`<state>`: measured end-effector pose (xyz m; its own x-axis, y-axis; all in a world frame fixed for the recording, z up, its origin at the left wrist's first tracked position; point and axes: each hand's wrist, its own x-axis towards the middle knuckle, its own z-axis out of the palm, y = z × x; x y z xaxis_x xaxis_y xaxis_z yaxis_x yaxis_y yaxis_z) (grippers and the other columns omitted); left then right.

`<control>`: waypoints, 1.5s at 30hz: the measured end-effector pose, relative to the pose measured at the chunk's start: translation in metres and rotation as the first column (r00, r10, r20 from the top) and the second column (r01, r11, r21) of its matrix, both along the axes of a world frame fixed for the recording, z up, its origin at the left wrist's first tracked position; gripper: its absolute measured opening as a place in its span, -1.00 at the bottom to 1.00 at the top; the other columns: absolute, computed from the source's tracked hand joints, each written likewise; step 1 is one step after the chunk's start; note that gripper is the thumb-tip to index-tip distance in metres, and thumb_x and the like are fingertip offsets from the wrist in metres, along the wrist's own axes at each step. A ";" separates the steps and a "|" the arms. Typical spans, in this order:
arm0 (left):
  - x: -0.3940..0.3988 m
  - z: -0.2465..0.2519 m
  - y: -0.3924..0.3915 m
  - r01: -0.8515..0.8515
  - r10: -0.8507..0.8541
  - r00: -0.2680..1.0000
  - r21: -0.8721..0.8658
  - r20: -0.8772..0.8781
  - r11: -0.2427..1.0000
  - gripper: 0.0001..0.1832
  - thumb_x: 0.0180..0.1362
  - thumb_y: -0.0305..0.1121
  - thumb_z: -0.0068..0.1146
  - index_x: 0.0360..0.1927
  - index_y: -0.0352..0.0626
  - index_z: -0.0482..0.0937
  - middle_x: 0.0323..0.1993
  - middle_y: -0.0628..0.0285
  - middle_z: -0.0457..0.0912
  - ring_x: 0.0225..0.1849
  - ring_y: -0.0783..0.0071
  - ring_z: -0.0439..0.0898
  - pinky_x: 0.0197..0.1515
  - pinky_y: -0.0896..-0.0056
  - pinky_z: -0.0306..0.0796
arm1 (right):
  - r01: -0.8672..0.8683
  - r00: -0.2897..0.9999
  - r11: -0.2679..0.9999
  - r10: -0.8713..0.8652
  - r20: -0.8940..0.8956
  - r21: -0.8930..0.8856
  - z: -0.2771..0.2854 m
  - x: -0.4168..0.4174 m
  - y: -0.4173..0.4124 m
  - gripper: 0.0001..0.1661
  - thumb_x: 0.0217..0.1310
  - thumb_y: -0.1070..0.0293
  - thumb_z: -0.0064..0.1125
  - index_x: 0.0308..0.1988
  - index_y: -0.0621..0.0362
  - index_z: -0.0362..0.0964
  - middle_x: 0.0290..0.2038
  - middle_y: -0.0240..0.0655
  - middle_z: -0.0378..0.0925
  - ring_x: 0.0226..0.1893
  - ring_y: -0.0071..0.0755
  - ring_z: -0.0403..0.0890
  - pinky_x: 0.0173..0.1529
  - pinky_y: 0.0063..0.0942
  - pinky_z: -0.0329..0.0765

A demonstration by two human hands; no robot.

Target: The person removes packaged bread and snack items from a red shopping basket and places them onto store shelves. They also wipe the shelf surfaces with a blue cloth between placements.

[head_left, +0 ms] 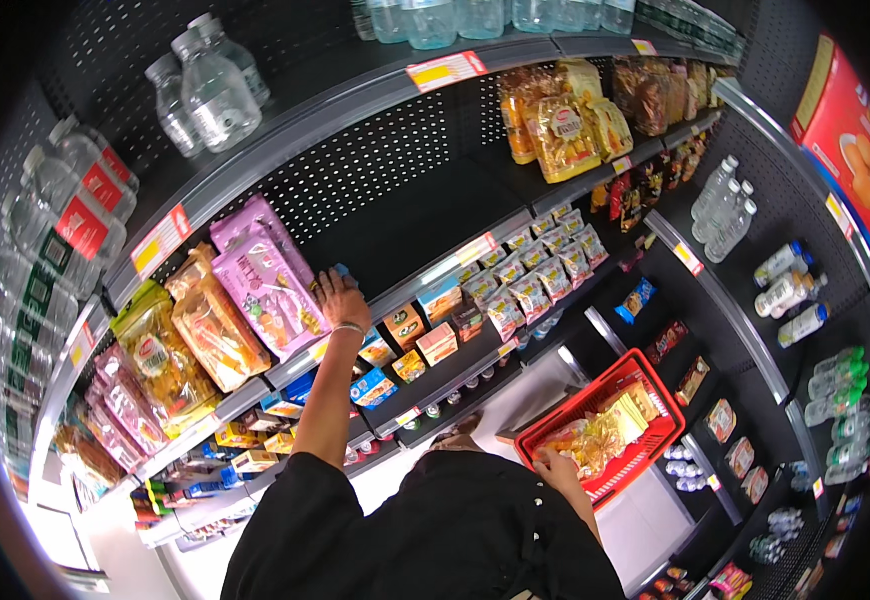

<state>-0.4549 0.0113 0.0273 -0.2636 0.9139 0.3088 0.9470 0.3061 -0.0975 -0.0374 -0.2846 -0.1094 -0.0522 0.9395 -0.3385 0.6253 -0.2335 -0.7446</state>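
Note:
My left hand [342, 301] is on the middle shelf, palm down, beside a purple bag of packaged bread [266, 289]. A small blue thing [348, 276] shows at its fingertips; what it is and how it is held are hidden. Another purple bag [255, 217] stands behind the first one. Lower right, my right hand [557, 471] closes over the near rim of a red plastic shopping basket [636, 480], its fingertips by the packages. Inside the basket lie gold and clear food packages [607, 435].
Left along the shelf stand a clear bread bag [217, 322] and a yellow-green bag [153, 360]. Small snack packets [532, 277] and boxes [438, 343] line the shelf below. Bottled water [213, 94] stands above. Side shelves [735, 300] curve around the right.

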 end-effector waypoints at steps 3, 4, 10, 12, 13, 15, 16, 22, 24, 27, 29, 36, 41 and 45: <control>0.003 0.002 -0.002 0.067 -0.066 0.996 0.018 -0.053 0.998 -0.42 0.20 -0.21 0.03 0.27 -0.23 0.33 0.39 -0.02 0.20 0.45 -0.03 0.06 0.44 0.00 -0.05 | 0.005 0.999 1.000 -0.004 0.034 -0.026 0.003 -0.006 0.004 -0.51 0.18 0.18 0.21 0.06 0.15 0.42 -0.19 -0.10 0.66 -0.18 -0.11 0.69 -0.06 -0.27 0.58; 0.005 0.001 0.000 0.157 -0.157 0.988 0.070 -0.009 0.985 -0.40 0.26 -0.09 -0.04 0.25 -0.30 0.34 0.40 -0.06 0.16 0.45 -0.01 0.06 0.43 0.03 -0.03 | 0.008 1.000 0.999 -0.008 0.025 -0.038 0.007 -0.007 0.006 -0.51 0.18 0.19 0.20 0.08 0.14 0.41 -0.18 -0.09 0.65 -0.16 -0.11 0.68 -0.05 -0.26 0.58; -0.045 -0.030 0.020 0.268 -0.315 0.933 -0.244 -0.176 0.932 -0.43 0.34 0.05 -0.24 -0.06 -0.30 0.56 0.14 -0.19 0.47 0.25 -0.12 0.36 0.30 -0.06 0.18 | 0.016 1.000 0.999 -0.017 0.025 0.033 0.019 -0.017 0.019 -0.64 0.18 0.21 0.12 -0.08 0.19 0.44 -0.33 -0.04 0.59 -0.27 0.04 0.64 -0.17 -0.13 0.54; -0.053 -0.010 0.000 0.100 -0.113 0.994 -0.402 -0.009 0.910 -0.31 0.36 0.13 -0.36 0.06 -0.35 0.51 0.15 -0.28 0.42 0.28 -0.20 0.30 0.33 -0.12 0.12 | -0.007 1.000 0.995 0.009 -0.016 0.098 0.006 -0.022 0.022 -0.64 0.18 0.19 0.12 -0.10 0.19 0.44 -0.30 0.01 0.58 -0.23 0.14 0.60 -0.14 -0.04 0.50; -0.035 -0.008 0.006 -0.011 -0.036 0.993 -0.389 -0.114 0.921 -0.27 0.36 0.18 -0.38 0.24 -0.30 0.37 0.26 -0.23 0.33 0.34 -0.19 0.22 0.34 -0.20 0.06 | 0.029 0.999 0.998 -0.030 0.015 0.061 -0.002 -0.021 0.019 -0.63 0.18 0.19 0.14 -0.10 0.20 0.44 -0.27 0.04 0.58 -0.20 0.16 0.59 -0.12 -0.03 0.50; 0.009 0.013 0.004 -0.012 -0.021 0.993 -0.280 -0.113 0.960 -0.26 0.34 0.17 -0.30 0.33 -0.28 0.24 0.34 -0.19 0.22 0.38 -0.15 0.16 0.35 -0.22 0.05 | 0.130 0.991 0.990 -0.131 0.009 0.046 -0.002 -0.018 0.010 -0.61 0.16 0.20 0.15 -0.08 0.23 0.43 -0.28 0.05 0.58 -0.20 0.15 0.60 -0.10 -0.02 0.50; 0.022 0.013 0.007 0.131 -0.146 0.984 -0.144 -0.104 0.981 -0.27 0.34 0.15 -0.26 0.33 -0.29 0.24 0.35 -0.20 0.20 0.38 -0.14 0.16 0.36 -0.19 0.04 | 0.189 0.982 0.982 -0.189 -0.010 -0.020 0.007 -0.017 0.008 -0.62 0.15 0.22 0.16 -0.10 0.24 0.44 -0.25 0.04 0.59 -0.17 0.14 0.60 -0.08 -0.02 0.50; 0.121 0.019 0.007 0.785 -0.822 0.564 0.258 0.078 0.563 -0.41 0.32 -0.20 -0.06 0.33 -0.30 0.23 0.40 -0.16 0.13 0.41 -0.13 0.13 0.40 -0.02 0.01 | 0.346 0.937 0.910 -0.324 0.129 -0.227 -0.008 -0.029 -0.011 -0.64 0.12 0.25 0.17 -0.12 0.24 0.46 -0.14 0.04 0.56 -0.05 0.09 0.56 0.01 -0.07 0.48; 0.161 0.009 0.005 0.872 -0.896 0.407 0.215 0.178 0.439 -0.37 0.22 -0.26 0.08 0.33 -0.26 0.24 0.41 -0.13 0.11 0.44 -0.12 0.08 0.40 -0.07 -0.01 | 0.413 0.909 0.886 -0.387 0.157 -0.209 -0.019 -0.035 -0.020 -0.63 0.12 0.23 0.15 -0.12 0.24 0.47 -0.16 0.04 0.57 -0.07 0.09 0.57 0.00 -0.07 0.48; 0.212 -0.003 0.002 0.957 -0.878 0.086 0.205 0.470 0.203 -0.41 0.12 -0.43 0.16 0.25 -0.32 0.31 0.42 -0.15 0.06 0.41 -0.19 0.09 0.39 -0.03 0.04 | 0.536 0.842 0.823 -0.506 0.184 -0.189 -0.049 -0.048 -0.033 -0.60 0.07 0.21 0.16 -0.13 0.23 0.48 -0.18 0.03 0.58 -0.09 0.09 0.58 -0.01 -0.08 0.49; 0.231 -0.010 -0.005 0.987 -0.851 0.023 0.122 0.525 0.102 -0.43 0.12 -0.43 0.17 0.22 -0.35 0.33 0.41 -0.18 0.06 0.40 -0.20 0.11 0.38 0.00 0.07 | 0.610 0.793 0.735 -0.575 0.204 -0.297 -0.049 -0.054 -0.035 -0.58 -0.01 0.22 0.25 -0.15 0.23 0.49 -0.14 0.00 0.57 -0.04 0.04 0.56 0.01 -0.10 0.49; 0.262 -0.055 -0.033 0.940 -0.754 -0.109 -0.179 0.648 -0.290 -0.40 0.05 -0.35 0.28 0.18 -0.28 0.36 0.35 -0.20 0.14 0.33 -0.16 0.20 0.35 0.02 0.13 | 0.858 0.513 0.491 -0.826 0.233 -0.150 -0.056 -0.063 -0.063 -0.37 0.03 0.16 0.28 0.09 0.19 0.37 -0.02 0.04 0.53 0.01 0.11 0.53 0.10 -0.11 0.46; 0.263 -0.084 -0.043 0.808 -0.749 -0.154 -0.353 0.645 -0.471 -0.38 0.02 -0.29 0.30 0.15 -0.25 0.36 0.32 -0.19 0.19 0.28 -0.16 0.25 0.32 0.00 0.16 | 0.907 0.415 0.420 -0.887 0.204 -0.019 -0.082 -0.024 -0.081 -0.24 -0.06 0.19 0.38 0.13 0.25 0.31 0.01 0.04 0.50 0.07 0.08 0.50 0.16 -0.10 0.45; 0.259 -0.084 -0.053 0.796 -0.773 -0.084 -0.425 0.629 -0.431 -0.45 -0.01 -0.29 0.32 0.05 -0.23 0.41 0.18 -0.06 0.33 0.23 -0.07 0.31 0.25 -0.01 0.22 | 0.927 0.374 0.369 -0.902 0.216 -0.064 -0.098 0.018 -0.080 -0.04 -0.13 0.16 0.44 0.20 0.30 0.15 0.08 0.12 0.41 0.13 0.12 0.44 0.18 -0.12 0.44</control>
<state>-0.1957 -0.0418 -0.0570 0.9346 -0.0468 -0.3526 0.1060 -0.9095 0.4019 -0.0193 -0.3650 -0.2070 0.8591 0.3177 -0.4013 0.0333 -0.8171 -0.5755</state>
